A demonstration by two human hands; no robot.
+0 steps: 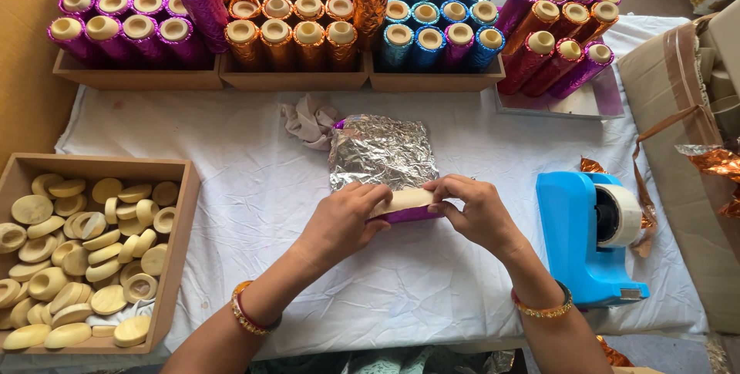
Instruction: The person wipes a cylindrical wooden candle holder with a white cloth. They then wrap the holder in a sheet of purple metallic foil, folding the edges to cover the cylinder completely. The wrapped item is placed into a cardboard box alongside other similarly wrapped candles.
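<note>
Mostly hidden by hands: pale roll (purple underside).

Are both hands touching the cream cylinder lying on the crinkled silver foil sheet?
Touching. The head view shows the left hand and right hand gripping opposite ends of the cream cylinder.

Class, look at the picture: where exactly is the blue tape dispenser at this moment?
In the head view, the blue tape dispenser stands on the white cloth at the right side of the table, just right of the right hand and below the tray of wrapped rolls.
</note>
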